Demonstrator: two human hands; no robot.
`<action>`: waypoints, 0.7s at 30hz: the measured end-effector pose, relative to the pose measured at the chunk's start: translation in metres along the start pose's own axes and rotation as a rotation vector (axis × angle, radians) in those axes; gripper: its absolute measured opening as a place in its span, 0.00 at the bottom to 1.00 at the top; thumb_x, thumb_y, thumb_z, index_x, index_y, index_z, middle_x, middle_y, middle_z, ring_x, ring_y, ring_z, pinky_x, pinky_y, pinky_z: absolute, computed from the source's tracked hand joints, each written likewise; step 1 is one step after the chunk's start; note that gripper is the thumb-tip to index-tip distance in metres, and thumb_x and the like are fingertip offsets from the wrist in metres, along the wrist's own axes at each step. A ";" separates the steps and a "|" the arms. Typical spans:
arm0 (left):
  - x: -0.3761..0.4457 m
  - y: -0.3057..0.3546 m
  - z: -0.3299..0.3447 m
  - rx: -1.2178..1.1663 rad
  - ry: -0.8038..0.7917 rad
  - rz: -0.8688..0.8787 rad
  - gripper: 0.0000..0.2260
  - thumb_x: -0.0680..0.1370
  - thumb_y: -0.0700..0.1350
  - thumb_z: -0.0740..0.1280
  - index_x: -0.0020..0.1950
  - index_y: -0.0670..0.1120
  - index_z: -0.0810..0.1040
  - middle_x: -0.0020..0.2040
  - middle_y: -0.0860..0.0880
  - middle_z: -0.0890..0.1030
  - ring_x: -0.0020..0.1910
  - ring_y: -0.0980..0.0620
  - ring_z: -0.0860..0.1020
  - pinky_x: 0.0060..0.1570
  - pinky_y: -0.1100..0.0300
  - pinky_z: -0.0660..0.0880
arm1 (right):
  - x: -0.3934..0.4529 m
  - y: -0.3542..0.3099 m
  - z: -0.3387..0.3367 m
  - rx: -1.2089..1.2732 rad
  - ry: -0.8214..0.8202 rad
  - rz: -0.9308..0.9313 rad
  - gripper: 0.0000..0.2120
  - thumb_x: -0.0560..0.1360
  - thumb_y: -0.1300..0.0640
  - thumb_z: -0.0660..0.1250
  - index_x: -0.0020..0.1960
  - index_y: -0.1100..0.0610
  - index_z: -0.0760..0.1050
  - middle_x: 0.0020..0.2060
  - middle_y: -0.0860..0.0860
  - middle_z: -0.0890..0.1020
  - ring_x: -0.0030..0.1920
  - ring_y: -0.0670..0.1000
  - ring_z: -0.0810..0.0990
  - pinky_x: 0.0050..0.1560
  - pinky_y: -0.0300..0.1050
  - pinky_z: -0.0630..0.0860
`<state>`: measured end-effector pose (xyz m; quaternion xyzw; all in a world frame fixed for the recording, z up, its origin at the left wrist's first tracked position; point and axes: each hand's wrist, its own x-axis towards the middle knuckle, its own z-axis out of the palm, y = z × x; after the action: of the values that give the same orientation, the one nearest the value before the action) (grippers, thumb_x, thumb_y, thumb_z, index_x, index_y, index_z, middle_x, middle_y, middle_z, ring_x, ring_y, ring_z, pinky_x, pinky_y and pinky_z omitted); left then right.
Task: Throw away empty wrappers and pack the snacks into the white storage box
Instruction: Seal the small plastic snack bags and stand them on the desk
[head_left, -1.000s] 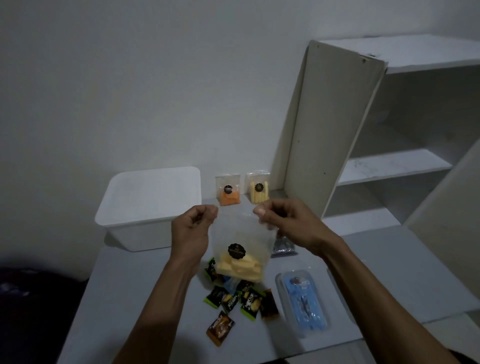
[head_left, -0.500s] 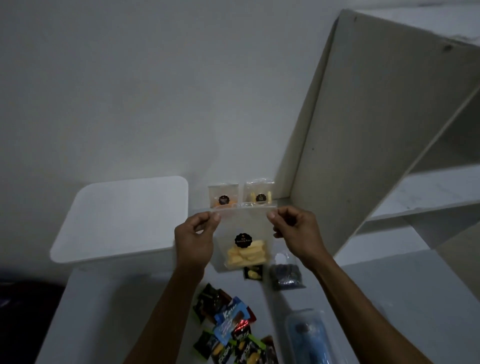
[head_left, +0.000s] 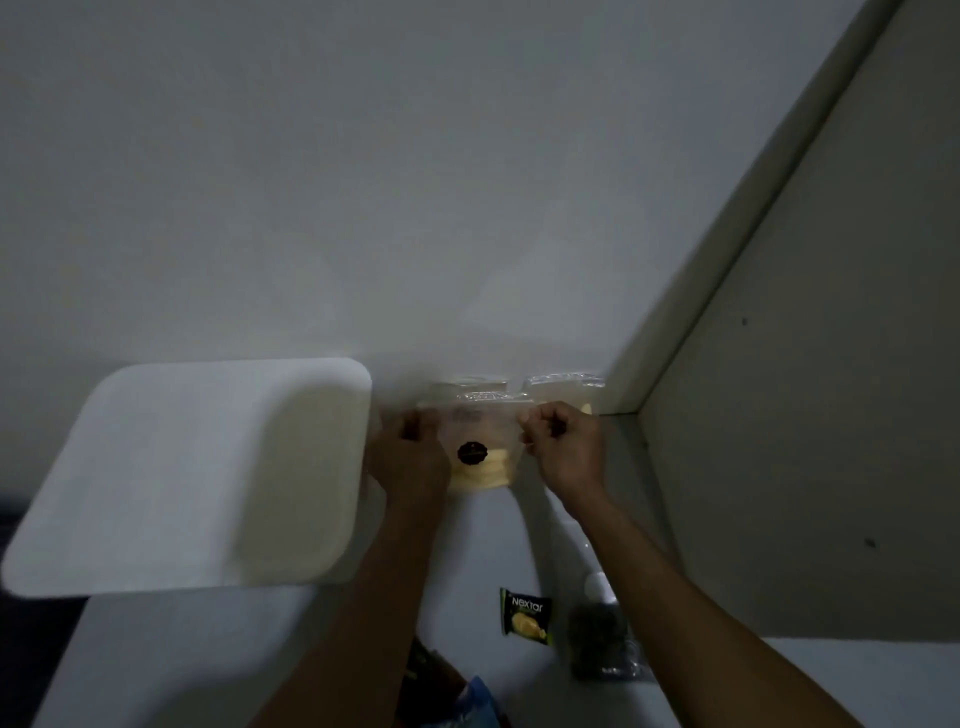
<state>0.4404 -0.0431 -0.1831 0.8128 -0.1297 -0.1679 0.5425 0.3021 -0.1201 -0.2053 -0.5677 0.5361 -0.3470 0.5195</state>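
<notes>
White box (head_left: 197, 478) sits lidded at left. Both hands hold a clear bag (head_left: 480, 452) of yellow snacks upright by the wall: left hand (head_left: 410, 460) and right hand (head_left: 563, 447) pinch its top corners. Two more bags (head_left: 519, 384) behind; Nextar pack (head_left: 525, 616) and dark pouch (head_left: 597, 642) nearer.

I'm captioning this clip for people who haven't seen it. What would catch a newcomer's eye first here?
First, the two hands at centre: the left hand and right hand pinch the top corners of a clear snack bag with yellow pieces and a dark round sticker. Just left of them sits the big white storage box, lid on. Nearer the camera, a green Nextar packet lies on the grey table.
</notes>
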 end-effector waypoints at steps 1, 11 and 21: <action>0.007 -0.006 0.005 0.007 0.007 -0.011 0.06 0.76 0.46 0.70 0.40 0.47 0.80 0.37 0.45 0.82 0.41 0.43 0.81 0.47 0.52 0.77 | 0.005 0.004 0.005 -0.010 -0.003 0.007 0.06 0.74 0.57 0.73 0.39 0.57 0.80 0.32 0.55 0.83 0.37 0.56 0.84 0.44 0.61 0.82; 0.033 -0.010 0.019 0.014 0.060 0.012 0.06 0.74 0.42 0.70 0.37 0.42 0.79 0.34 0.45 0.79 0.35 0.47 0.76 0.40 0.57 0.72 | 0.029 0.009 0.031 -0.041 0.002 -0.015 0.03 0.75 0.59 0.71 0.44 0.58 0.81 0.37 0.56 0.84 0.39 0.57 0.84 0.45 0.58 0.82; 0.005 -0.016 0.000 0.181 -0.040 0.014 0.16 0.73 0.50 0.70 0.54 0.39 0.81 0.47 0.42 0.82 0.49 0.44 0.80 0.48 0.61 0.71 | -0.008 0.010 0.006 -0.053 0.057 0.021 0.06 0.76 0.57 0.69 0.46 0.45 0.78 0.42 0.55 0.84 0.40 0.56 0.85 0.46 0.59 0.82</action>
<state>0.4451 -0.0393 -0.1982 0.8540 -0.1607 -0.1679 0.4655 0.3037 -0.1094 -0.2152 -0.5654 0.5656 -0.3431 0.4926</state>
